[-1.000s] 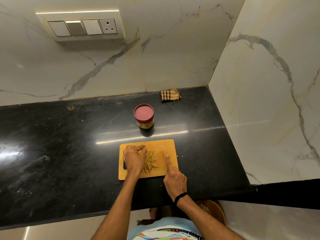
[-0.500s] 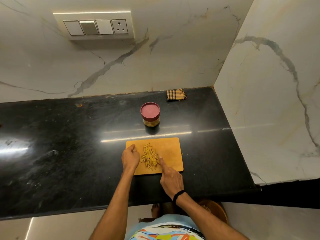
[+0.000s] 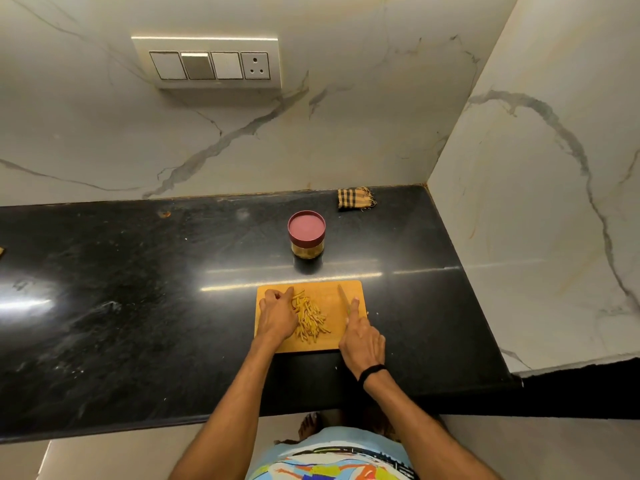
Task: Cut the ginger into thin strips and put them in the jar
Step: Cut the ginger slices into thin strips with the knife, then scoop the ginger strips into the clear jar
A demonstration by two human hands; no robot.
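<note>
The bench (image 3: 138,306) is a polished black stone slab with pale flecks, set into a corner of veined marble walls, and it mirrors long streaks of light across its middle. A wooden cutting board (image 3: 318,289) lies flat near the front edge. Behind it, apart from the board, stands a small jar (image 3: 307,234) with a dark red lid closed on top. Further back, close to the corner, lies a folded checked cloth (image 3: 356,198). A small orange-brown speck (image 3: 165,213) sits near the back wall, perhaps a scrap or a stain.
</note>
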